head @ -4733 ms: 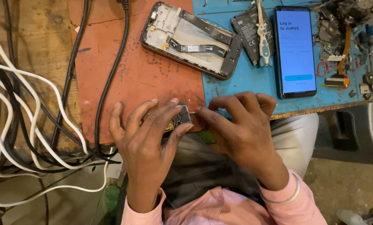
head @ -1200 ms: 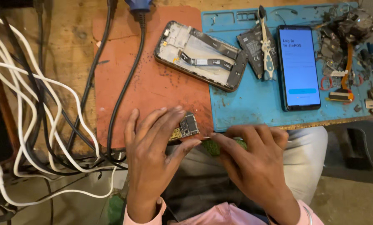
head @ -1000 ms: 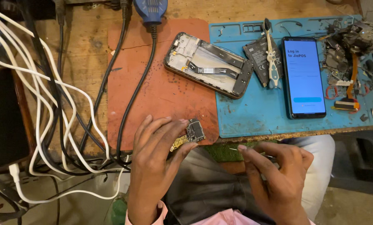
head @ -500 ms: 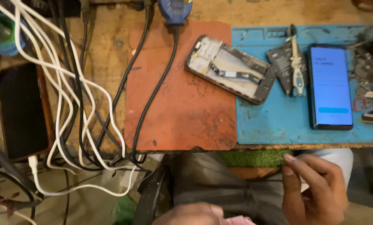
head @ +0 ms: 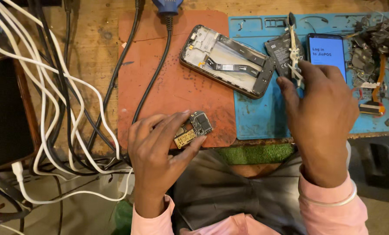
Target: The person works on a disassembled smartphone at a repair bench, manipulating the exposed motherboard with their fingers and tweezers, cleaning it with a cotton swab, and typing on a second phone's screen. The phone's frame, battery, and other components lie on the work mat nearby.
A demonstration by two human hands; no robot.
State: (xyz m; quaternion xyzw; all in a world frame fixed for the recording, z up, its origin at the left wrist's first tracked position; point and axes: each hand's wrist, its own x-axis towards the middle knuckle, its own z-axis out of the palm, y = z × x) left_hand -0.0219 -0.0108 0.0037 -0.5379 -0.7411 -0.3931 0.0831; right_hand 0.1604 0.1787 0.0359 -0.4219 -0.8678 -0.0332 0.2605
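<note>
Head view: fingers of the left hand (head: 159,150) pinch a small circuit board (head: 193,129) over the near edge of the red mat (head: 168,87). The right hand (head: 320,109), fingers loosely spread, reaches over the blue mat (head: 264,117), fingertips at the tweezers (head: 293,48) lying on a battery (head: 281,50). An opened phone frame (head: 227,65) lies just left, a lit phone (head: 327,50) right.

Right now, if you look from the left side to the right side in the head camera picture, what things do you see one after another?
Black box → white and black cables → left hand holding a small circuit board → opened phone frame → right hand reaching for tweezers → pile of phone parts.
</note>
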